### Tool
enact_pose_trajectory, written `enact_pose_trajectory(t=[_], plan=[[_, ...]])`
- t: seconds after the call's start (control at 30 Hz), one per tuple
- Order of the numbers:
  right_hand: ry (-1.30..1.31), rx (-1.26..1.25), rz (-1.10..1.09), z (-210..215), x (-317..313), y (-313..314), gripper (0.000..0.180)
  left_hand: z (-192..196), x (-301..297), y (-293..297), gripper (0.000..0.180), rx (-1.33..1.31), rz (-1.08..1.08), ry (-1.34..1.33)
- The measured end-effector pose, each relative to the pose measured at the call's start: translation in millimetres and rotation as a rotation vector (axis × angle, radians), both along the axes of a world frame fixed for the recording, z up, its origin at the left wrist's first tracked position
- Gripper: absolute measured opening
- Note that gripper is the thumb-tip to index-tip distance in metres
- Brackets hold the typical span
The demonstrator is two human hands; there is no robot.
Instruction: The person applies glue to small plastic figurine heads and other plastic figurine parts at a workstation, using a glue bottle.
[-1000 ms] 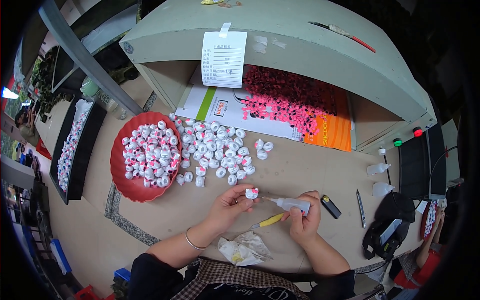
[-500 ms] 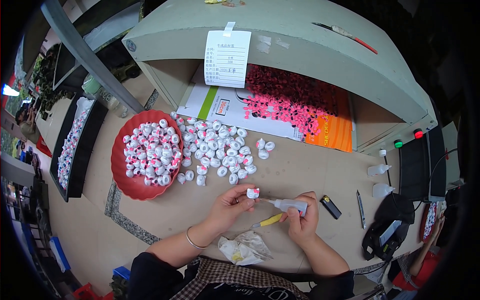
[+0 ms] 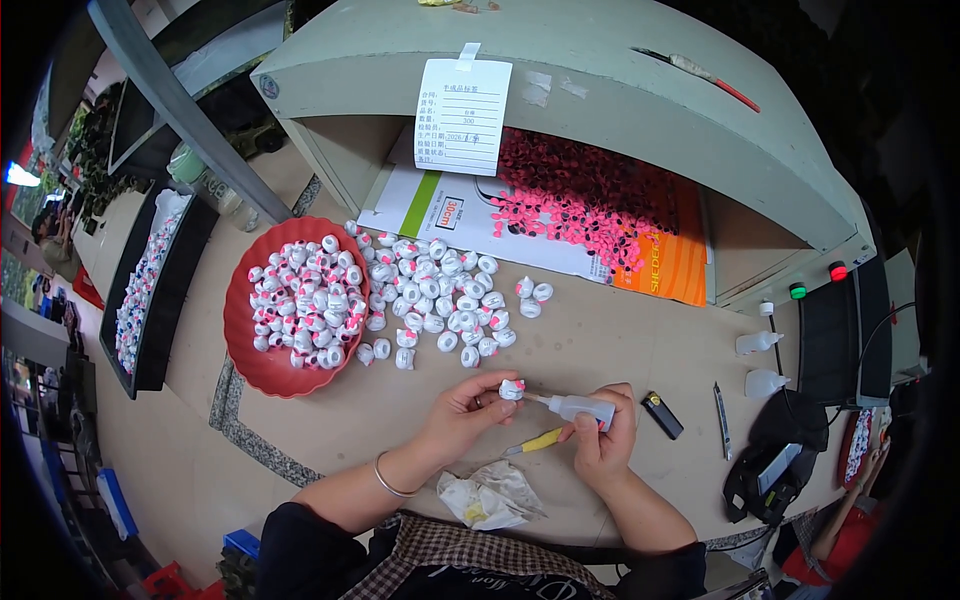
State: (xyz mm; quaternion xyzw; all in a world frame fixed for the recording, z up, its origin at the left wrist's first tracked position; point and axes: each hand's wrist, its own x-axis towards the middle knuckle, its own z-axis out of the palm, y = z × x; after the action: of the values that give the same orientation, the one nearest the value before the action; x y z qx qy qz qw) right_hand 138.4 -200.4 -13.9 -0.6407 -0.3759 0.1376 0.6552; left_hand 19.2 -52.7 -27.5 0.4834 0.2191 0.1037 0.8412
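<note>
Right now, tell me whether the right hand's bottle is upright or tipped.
Tipped: the squeeze bottle lies sideways in the right hand, nozzle toward the white piece.

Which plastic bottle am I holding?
The bottle in your right hand, its tip toward the white piece; the other two bottles are unheld, farther right.

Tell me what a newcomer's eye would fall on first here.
Probably the red bowl, left of centre, heaped with white-and-pink trinkets. Next, the bright pink pieces under the grey shelf. Then, front centre, one trinket in the grip of the left hand, a bottle in the right hand.
</note>
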Motion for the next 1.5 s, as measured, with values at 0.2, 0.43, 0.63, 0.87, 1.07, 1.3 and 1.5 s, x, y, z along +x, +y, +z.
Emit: enact_pose_trajectory(t=[0.2, 0.43, 0.63, 0.87, 1.07, 1.3, 1.5], plan=[[-0.051, -0.052, 0.029, 2, 0, -1, 0.018, 1, 0, 0, 0.036, 0.039, -0.005, 0.028], [-0.151, -0.098, 0.026, 2, 2, -4, 0.018, -1, -1, 0, 0.036, 0.021, 0.033, 0.032], [0.049, -0.021, -0.007, 5, -1, -2, 0.019, -4, -1, -1, 0.037, 0.002, 0.026, 0.0], [0.621, -0.018, -0.049, 33, 9, 7, 0.02, -2, -7, 8, 0.037, -0.462, -0.025, -0.131], [0.624, -0.046, 0.033, 28, 19, -8, 0.013, 1, 0, 10, 0.036, -0.67, -0.044, -0.171], [0.139, -0.391, -0.142, 29, 75, 11, 0.008, 5, -4, 8, 0.033, -0.504, -0.039, -0.132], [-0.64, -0.624, -0.176, 15, 126, 52, 0.024, 5, -5, 8, 0.034, -0.438, -0.037, -0.113]])
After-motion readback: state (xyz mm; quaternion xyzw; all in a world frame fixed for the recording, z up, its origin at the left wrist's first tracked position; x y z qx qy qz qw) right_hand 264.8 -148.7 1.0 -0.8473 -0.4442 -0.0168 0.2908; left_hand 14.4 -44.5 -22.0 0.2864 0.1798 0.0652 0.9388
